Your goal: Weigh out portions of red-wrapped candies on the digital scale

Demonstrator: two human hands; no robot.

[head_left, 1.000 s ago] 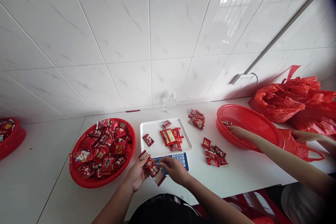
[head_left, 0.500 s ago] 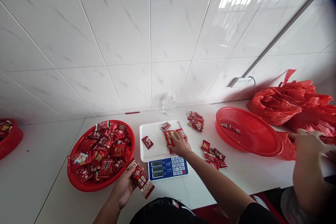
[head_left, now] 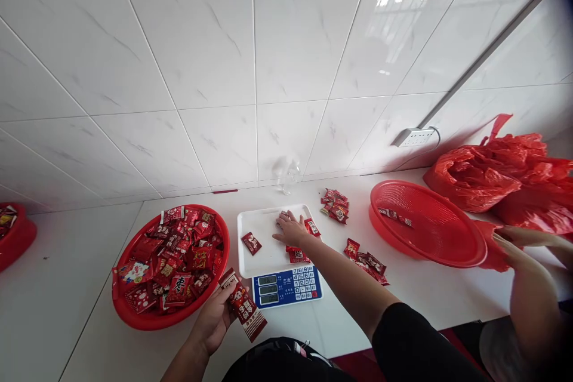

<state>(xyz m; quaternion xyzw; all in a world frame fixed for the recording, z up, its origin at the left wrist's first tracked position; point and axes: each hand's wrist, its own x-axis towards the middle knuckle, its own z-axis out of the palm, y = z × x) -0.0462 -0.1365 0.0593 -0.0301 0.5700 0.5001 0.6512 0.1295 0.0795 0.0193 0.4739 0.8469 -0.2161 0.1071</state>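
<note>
Near the front edge, my left hand [head_left: 215,317] grips a long red-and-white snack packet [head_left: 245,309]. My right hand [head_left: 292,230] reaches over the white tray [head_left: 264,258] of a scale, fingers stretched over a small packet that they mostly cover, thumb apart. Red snack packets [head_left: 299,255] lie under my right wrist, partly hidden. A single small dark red packet [head_left: 251,243] rests on the tray's left side. The scale's blue panel [head_left: 287,287] faces me, with displays and keys.
A red basket [head_left: 134,323] full of packets stands left, another basket [head_left: 447,250] with a few packets right. Two packet piles [head_left: 335,206] lie between tray and right basket. Red plastic bags [head_left: 474,173] sit far right, where another person's hands [head_left: 514,248] hold red plastic.
My right hand has moved up and left from the red packets to the small packet at the tray's back. The other person's hands have lowered onto the red plastic. My left hand keeps its packet.
</note>
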